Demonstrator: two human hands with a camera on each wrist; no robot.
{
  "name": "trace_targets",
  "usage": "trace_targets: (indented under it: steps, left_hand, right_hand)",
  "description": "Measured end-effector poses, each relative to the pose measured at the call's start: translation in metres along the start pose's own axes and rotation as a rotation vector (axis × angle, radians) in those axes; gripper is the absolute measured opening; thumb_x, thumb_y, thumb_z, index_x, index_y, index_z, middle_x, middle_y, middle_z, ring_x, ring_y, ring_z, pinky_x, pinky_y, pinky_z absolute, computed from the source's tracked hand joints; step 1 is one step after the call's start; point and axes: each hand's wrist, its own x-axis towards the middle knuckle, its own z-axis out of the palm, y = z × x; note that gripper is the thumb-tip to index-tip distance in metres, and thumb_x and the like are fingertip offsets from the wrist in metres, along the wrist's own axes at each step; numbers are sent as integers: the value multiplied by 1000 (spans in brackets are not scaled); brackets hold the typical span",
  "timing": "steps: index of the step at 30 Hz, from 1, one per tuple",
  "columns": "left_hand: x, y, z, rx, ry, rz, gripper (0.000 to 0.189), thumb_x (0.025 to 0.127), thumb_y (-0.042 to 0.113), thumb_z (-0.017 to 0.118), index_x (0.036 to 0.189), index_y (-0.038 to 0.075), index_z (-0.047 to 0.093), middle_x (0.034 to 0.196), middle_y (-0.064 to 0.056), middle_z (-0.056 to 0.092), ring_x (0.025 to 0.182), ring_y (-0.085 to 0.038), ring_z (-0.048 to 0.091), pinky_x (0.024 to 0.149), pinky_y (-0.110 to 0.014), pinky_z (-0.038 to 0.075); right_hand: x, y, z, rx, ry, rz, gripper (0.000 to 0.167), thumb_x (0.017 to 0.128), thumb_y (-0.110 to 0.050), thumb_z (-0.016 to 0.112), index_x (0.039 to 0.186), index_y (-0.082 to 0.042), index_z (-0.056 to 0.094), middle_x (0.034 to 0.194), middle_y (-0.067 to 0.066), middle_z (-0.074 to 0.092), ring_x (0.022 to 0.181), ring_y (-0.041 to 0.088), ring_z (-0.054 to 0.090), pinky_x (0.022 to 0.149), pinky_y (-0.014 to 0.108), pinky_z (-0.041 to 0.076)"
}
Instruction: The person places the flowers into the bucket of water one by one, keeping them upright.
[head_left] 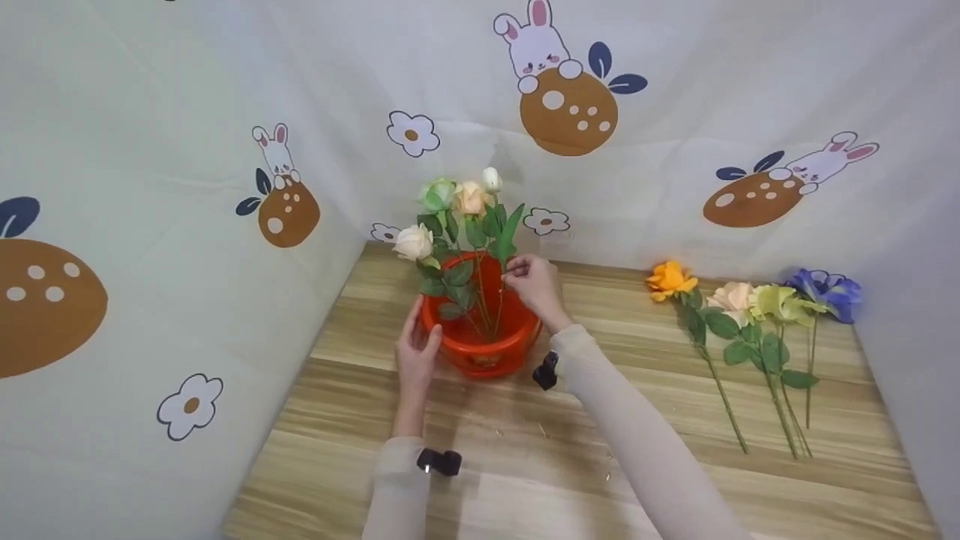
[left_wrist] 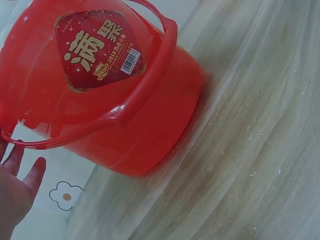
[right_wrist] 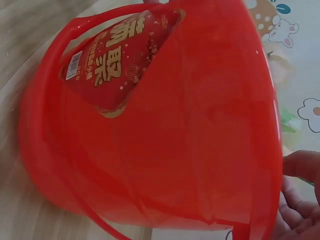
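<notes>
A red plastic bucket (head_left: 487, 364) stands on the wooden surface, its handle hanging down in front of a dark red label (left_wrist: 100, 50). Several artificial flowers lean inside: a white rose (head_left: 414, 244), a green rose (head_left: 437, 195), a peach rose (head_left: 472, 198) and a white tulip (head_left: 492, 180). My right hand (head_left: 536, 286) pinches the tulip's stem just over the rim; in the right wrist view the bucket wall (right_wrist: 165, 160) partly covers that hand (right_wrist: 297, 205). Along the bucket's left side rests my left hand (head_left: 417, 358), its fingers extended and thumb apart.
To the right lie an orange rose (head_left: 671, 280), a peach rose (head_left: 731, 301), a yellow-green flower (head_left: 784, 305) and a blue-purple flower (head_left: 829, 292), stems toward me. Small scraps (left_wrist: 252, 174) dot the wooden surface (head_left: 337, 450). Printed cloth (head_left: 337, 90) hangs behind and at both sides.
</notes>
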Motion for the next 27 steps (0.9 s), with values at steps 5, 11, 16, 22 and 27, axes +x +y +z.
trace_targets:
  steps: [5,11,16,22,27]
  left_hand:
    - [2,2,0,5,8,6,58,92,-7,59,147,-9,39,156,-25,37,146,-32,35,110,-11,38]
    - [1,2,1,17,8,-2,58,93,-6,59,148,-9,39,157,-26,36,147,-33,33,111,-10,36]
    - [-3,0,2,2,11,-31,59,93,-6,60,148,-9,38,157,-26,36,147,-32,33,112,-11,36]
    - [-2,0,2,-7,13,-39,59,93,-5,59,148,-8,39,157,-25,36,147,-33,34,111,-11,37]
    - [0,2,0,-6,16,-32,58,93,-7,58,148,-8,40,157,-24,37,146,-31,35,111,-11,38]
  right_hand:
    - [1,-7,2,-160,-12,6,10,85,-12,74,92,-6,73,91,10,76,85,22,70,78,33,56]
    - [-2,-7,3,-339,-43,-40,6,84,-11,74,87,-7,72,87,8,76,85,24,70,81,40,56]
    - [-8,-1,0,-281,-67,-75,7,85,-7,71,92,-4,73,92,11,76,88,26,71,83,39,58]
    - [-18,11,-13,184,-63,-61,20,87,4,68,107,6,68,105,23,73,91,23,72,84,29,61]
    - [-26,23,-35,491,-56,-11,26,88,10,64,114,12,61,112,33,68,86,14,71,79,25,62]
